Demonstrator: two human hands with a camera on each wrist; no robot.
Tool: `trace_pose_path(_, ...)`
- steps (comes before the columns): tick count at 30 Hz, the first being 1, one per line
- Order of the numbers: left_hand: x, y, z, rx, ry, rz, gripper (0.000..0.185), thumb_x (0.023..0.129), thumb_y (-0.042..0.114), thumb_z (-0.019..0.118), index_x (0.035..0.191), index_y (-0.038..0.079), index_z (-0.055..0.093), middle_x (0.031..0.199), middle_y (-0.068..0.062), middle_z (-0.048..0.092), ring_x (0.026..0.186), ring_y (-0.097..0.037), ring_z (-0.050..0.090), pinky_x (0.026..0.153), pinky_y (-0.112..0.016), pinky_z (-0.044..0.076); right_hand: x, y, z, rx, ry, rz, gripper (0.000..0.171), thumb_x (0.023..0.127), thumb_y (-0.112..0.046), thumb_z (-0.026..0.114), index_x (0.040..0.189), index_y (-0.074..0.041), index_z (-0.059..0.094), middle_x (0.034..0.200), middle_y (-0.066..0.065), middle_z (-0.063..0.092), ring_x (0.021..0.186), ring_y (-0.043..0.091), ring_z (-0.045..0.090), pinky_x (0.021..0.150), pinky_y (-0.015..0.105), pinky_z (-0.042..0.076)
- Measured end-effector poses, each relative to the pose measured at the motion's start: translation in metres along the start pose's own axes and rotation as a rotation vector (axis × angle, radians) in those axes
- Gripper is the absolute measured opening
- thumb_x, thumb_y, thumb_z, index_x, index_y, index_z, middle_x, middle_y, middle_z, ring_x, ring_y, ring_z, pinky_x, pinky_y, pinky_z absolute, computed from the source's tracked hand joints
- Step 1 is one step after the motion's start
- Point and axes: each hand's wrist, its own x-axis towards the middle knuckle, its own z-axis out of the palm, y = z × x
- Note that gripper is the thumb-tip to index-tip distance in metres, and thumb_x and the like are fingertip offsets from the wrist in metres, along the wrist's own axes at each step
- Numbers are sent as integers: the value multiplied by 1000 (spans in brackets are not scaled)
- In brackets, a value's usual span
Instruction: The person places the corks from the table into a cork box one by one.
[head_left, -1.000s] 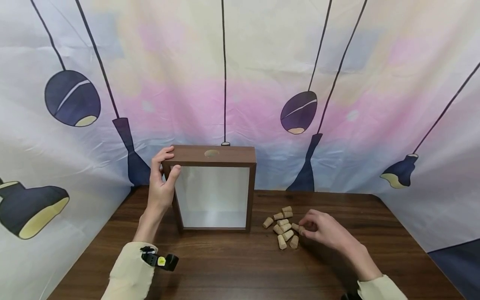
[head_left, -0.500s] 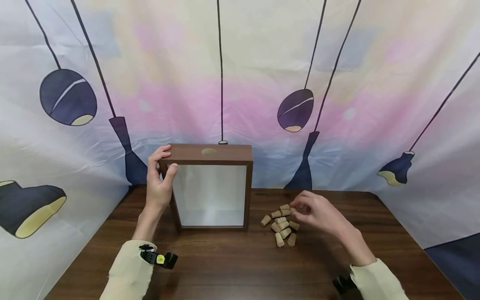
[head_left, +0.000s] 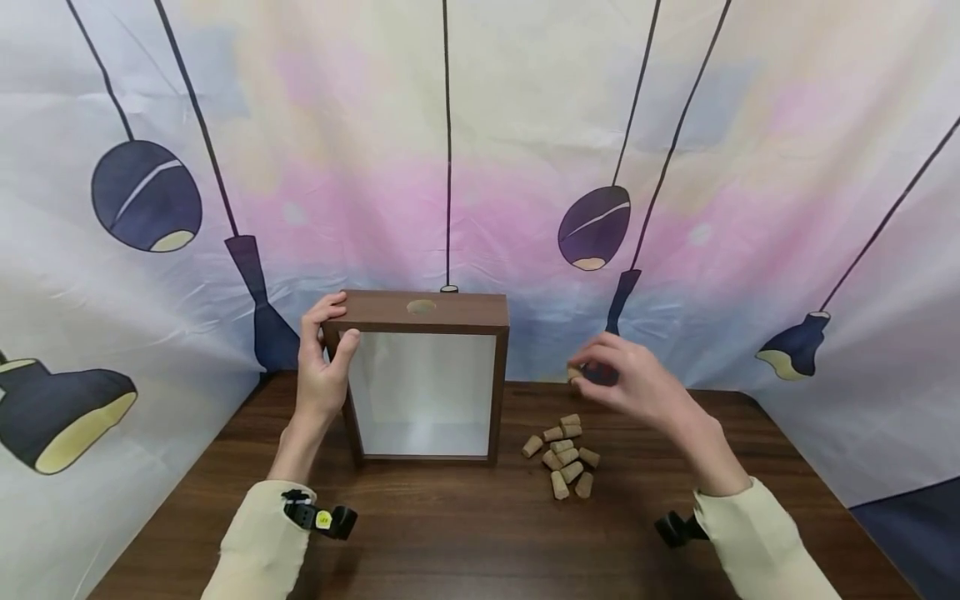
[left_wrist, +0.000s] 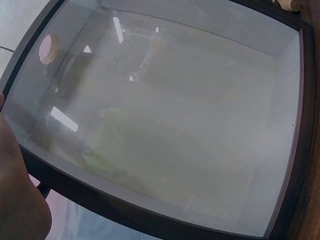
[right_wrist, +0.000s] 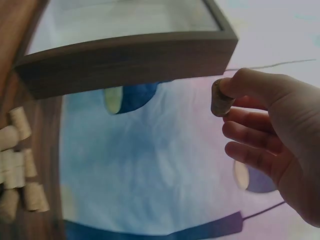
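A dark wooden shadow box (head_left: 423, 375) with a glass front (left_wrist: 165, 110) stands upright on the table; a round hole (head_left: 421, 307) opens in its top edge. My left hand (head_left: 321, 367) grips the box's upper left corner. My right hand (head_left: 630, 383) is raised above the table, right of the box, and pinches one cork (head_left: 573, 374) (right_wrist: 220, 98) between thumb and fingertips. Several more corks (head_left: 565, 455) (right_wrist: 17, 165) lie in a loose pile on the table below that hand.
The brown wooden table (head_left: 480, 533) is closed in at the back and sides by a hanging cloth (head_left: 480, 150) printed with lamps. Small black devices sit at both cuffs (head_left: 322, 519).
My right hand has picked one cork from the pile and lifted it up and slightly left, toward the box's top. The left hand stays on the box corner.
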Motion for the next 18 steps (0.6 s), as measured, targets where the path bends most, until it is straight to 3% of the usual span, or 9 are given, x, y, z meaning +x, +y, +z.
trace_pose_path(6, -2, -22, -3, 7, -1, -4, 35, 93, -2, 56, 127, -8, 47, 147, -18, 45, 141, -20, 38, 96, -24, 33, 22, -10, -11, -9, 18, -56, 18, 83, -11, 77, 101, -11, 75, 101, -2, 68, 78, 5, 62, 68, 23, 53)
trace_pose_path(18, -3, -27, -5, 8, 3, -3, 35, 93, -3, 57, 126, -9, 47, 147, -19, 45, 141, -21, 38, 99, -25, 33, 66, -29, -18, 7, 18, -128, 18, 84, -12, 77, 102, -12, 74, 99, -2, 68, 82, 11, 61, 72, 30, 53)
